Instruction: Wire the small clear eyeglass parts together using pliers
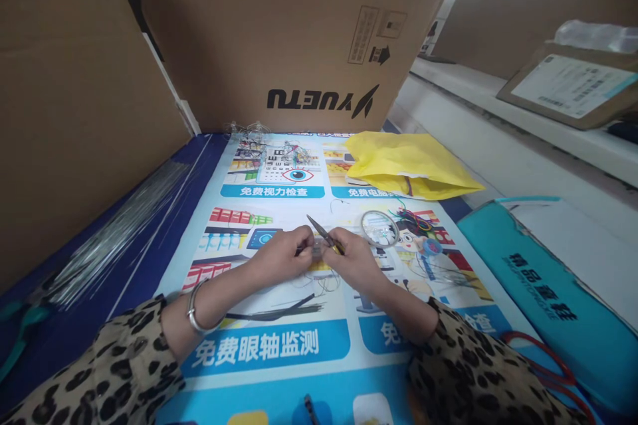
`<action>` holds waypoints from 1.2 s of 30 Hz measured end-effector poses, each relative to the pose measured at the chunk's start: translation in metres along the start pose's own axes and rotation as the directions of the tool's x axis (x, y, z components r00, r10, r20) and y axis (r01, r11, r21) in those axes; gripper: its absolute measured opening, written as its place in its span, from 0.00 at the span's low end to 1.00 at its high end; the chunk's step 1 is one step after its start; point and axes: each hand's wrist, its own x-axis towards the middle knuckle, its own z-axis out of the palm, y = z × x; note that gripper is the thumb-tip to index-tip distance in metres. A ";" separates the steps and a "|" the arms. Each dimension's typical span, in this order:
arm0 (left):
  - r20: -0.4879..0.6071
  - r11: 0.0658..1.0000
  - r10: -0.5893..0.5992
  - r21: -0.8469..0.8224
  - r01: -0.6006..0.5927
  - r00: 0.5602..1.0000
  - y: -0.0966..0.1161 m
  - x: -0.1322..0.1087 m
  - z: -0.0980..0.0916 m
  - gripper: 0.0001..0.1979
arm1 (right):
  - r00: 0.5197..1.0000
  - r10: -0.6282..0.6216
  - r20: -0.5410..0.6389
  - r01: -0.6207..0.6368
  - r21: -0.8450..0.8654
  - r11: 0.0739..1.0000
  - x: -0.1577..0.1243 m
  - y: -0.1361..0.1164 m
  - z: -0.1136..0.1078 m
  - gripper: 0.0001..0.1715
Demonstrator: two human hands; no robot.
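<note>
My right hand (353, 261) is closed around small needle-nose pliers (319, 230), whose dark jaws point up and to the left. A bit of yellow shows on the pliers' handle. Close beside it, my left hand (285, 252) is closed in a pinch, with a silver bangle (192, 309) on that wrist. What the left fingers hold is too small to make out. Just right of my right hand lies a round, clear-centred ring-shaped dish or roll (363, 229). Dark thin strands (284, 309) lie on the printed poster sheet (249, 378) below my left forearm.
Large cardboard boxes (239, 26) wall the back and left. A bundle of silvery wires (119, 232) and a green-handled tool (24, 332) lie left. Rightward are coloured cords (419, 218), a yellow bag (423, 156), a turquoise box (543, 292) and red handles (548, 362).
</note>
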 end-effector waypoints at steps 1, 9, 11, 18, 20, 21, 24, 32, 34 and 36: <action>-0.004 1.000 0.008 -0.006 -0.008 1.000 -0.001 0.000 0.000 0.02 | 1.000 0.002 0.014 -0.002 0.027 1.000 0.000 0.000 -0.001 0.04; 0.103 0.930 0.032 -0.368 0.008 0.994 -0.007 0.003 -0.011 0.01 | 0.994 0.020 0.104 -0.051 0.302 0.952 0.005 0.005 -0.016 0.08; 0.124 0.874 0.017 -0.484 0.046 0.992 -0.008 0.003 -0.011 0.02 | 0.991 0.039 0.131 -0.084 0.361 0.929 0.005 0.005 -0.015 0.08; 0.116 0.804 -0.015 -0.589 0.081 0.993 -0.005 0.001 -0.006 0.04 | 0.963 0.016 0.268 -0.169 0.557 0.813 0.001 0.000 -0.009 0.10; 0.124 0.810 -0.019 -0.580 0.088 0.992 -0.004 0.001 -0.006 0.03 | 0.959 0.010 0.282 -0.178 0.577 0.797 0.001 0.001 -0.009 0.09; 0.125 0.817 -0.014 -0.570 0.083 0.992 -0.004 0.001 -0.007 0.03 | 0.957 0.007 0.291 -0.181 0.579 0.795 0.001 0.002 -0.009 0.08; 0.134 0.839 0.013 -0.540 0.063 0.991 -0.002 0.001 -0.009 0.04 | 0.955 0.006 0.296 -0.185 0.582 0.792 0.002 0.005 -0.010 0.07; 0.237 0.862 0.056 -0.502 0.073 0.970 0.003 -0.001 -0.011 0.03 | 0.945 0.005 0.328 -0.207 0.583 0.786 0.006 0.005 -0.012 0.04; 0.226 0.878 0.049 -0.475 0.066 0.973 0.003 0.000 -0.010 0.02 | 0.938 0.016 0.346 -0.219 0.557 0.801 0.008 0.002 -0.014 0.04; 0.202 0.903 0.037 -0.426 0.054 0.979 0.002 0.000 -0.008 0.02 | 0.935 0.020 0.354 -0.217 0.527 0.821 0.009 -0.001 -0.015 0.04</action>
